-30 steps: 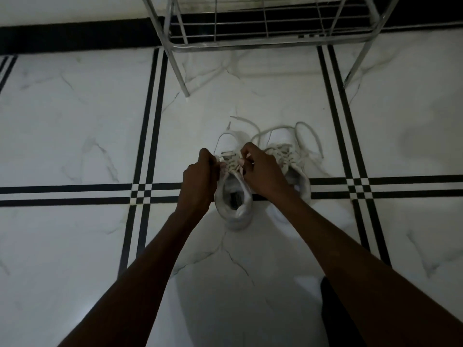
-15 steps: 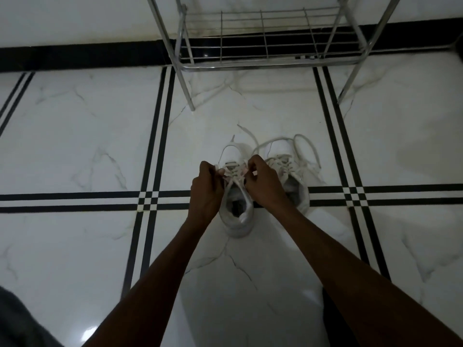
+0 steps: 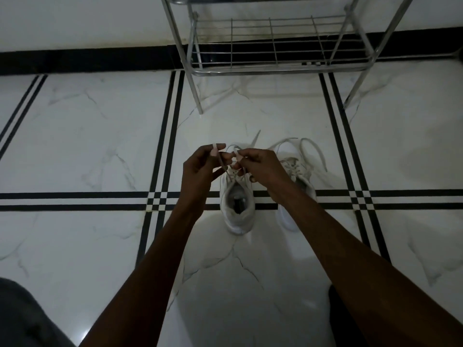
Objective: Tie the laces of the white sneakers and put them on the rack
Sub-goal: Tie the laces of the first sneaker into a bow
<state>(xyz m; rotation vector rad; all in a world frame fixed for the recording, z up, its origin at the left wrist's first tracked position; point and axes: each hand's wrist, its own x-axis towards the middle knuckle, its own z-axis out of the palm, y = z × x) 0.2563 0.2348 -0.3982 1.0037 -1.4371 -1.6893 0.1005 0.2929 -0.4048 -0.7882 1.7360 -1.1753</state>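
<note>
I see white marble floor [image 3: 87,146] crossed by black stripes, and at the far side the metal rack [image 3: 275,68] stands against the wall, its wire shelf bare. Both my forearms reach in from the near edge and meet over the left sneaker [image 3: 237,211]. My left hand [image 3: 200,171] is raised, palm turned right, fingers half curled, with one lace end [image 3: 218,156] draped over the forefinger and pinched there. My right hand [image 3: 263,169] is just beside it, its thumb and forefinger closed on the other lace loop [image 3: 234,149]; its remaining fingers are curled under. The left sneaker sits on the floor between the hands, toe pointing far, collar open toward me. The right sneaker [image 3: 299,171] lies just to its right, partly behind my right wrist, its laces [image 3: 313,151] loose and looping out over the floor.
</note>
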